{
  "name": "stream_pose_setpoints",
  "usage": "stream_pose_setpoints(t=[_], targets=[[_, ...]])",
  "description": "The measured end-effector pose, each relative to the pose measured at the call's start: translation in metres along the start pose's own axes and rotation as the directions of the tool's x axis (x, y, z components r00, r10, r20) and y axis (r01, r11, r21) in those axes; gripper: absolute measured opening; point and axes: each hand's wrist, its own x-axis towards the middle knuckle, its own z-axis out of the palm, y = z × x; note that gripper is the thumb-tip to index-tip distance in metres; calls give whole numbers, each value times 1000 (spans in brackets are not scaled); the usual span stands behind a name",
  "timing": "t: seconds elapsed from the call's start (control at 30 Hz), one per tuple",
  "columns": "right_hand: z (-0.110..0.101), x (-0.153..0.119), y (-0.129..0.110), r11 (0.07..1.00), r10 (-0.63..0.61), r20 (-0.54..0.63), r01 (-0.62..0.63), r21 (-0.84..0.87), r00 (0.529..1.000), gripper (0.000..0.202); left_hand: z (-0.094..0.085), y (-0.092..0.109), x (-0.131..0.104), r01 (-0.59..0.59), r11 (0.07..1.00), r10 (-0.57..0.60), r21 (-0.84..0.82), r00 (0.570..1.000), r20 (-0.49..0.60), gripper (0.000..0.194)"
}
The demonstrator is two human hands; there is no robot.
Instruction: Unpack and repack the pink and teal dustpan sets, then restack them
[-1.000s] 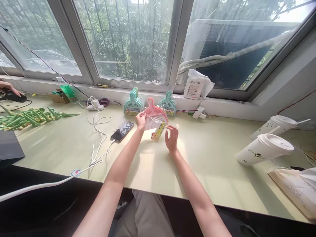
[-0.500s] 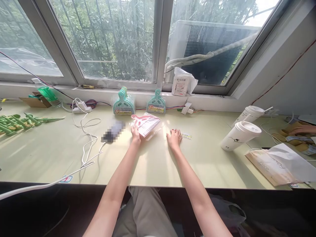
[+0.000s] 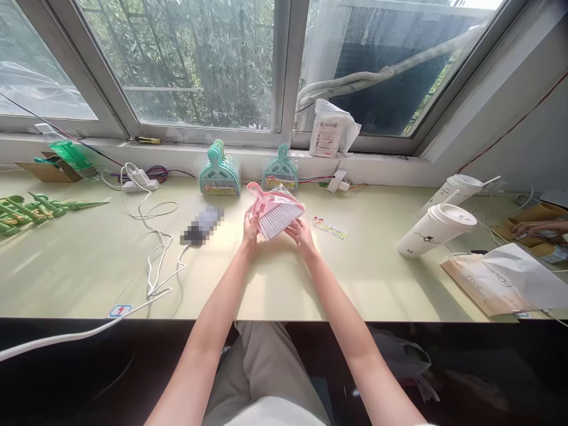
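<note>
Holding a pink dustpan-and-brush set [image 3: 278, 215] over the middle of the table [image 3: 364, 266], with handle toward far left and white bristles toward the near side. Clamped by left hand [image 3: 251, 227] at the set's left edge and by right hand [image 3: 302, 234] at its right near corner, with hands apart and only the set between. Hard to tell, with fingertips partly hidden, how far the right grip reaches beneath. Placed near a printed strip [image 3: 330, 228], lying flat just right of the right hand. Facing, on the far side, a stack of teal sets [image 3: 218, 173] to the left and another teal set [image 3: 280, 170] almost straight beyond. Flanked on the left by a pixelated phone [image 3: 202, 226], a looping white cable [image 3: 149, 260] and, well apart, green pieces [image 3: 26, 214]; on the right by two white cups [image 3: 435, 234] and a paper bag [image 3: 486, 283].
</note>
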Motion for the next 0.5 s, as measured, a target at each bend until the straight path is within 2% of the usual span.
stream_pose_setpoints(t=[0.1,0.17,0.3,0.43,0.5], targets=[[-9,4,-5,1000,-17,-28,17,23,999,32,-6,3,4,107,989,-111,103,993,39,67],[-13,6,-6,999,-28,-45,29,24,999,35,-11,1,8,149,982,-150,118,989,-2,63],[-17,5,-11,1000,-22,43,23,-19,999,45,-24,-9,18,80,996,-73,24,972,-224,40],[-15,-3,-17,995,-6,219,27,-93,976,53,-35,-18,25,8,993,-57,-116,901,-430,24],[-14,-6,-18,994,-10,232,36,-108,973,55,-38,-16,26,7,991,-71,-131,865,-497,22]])
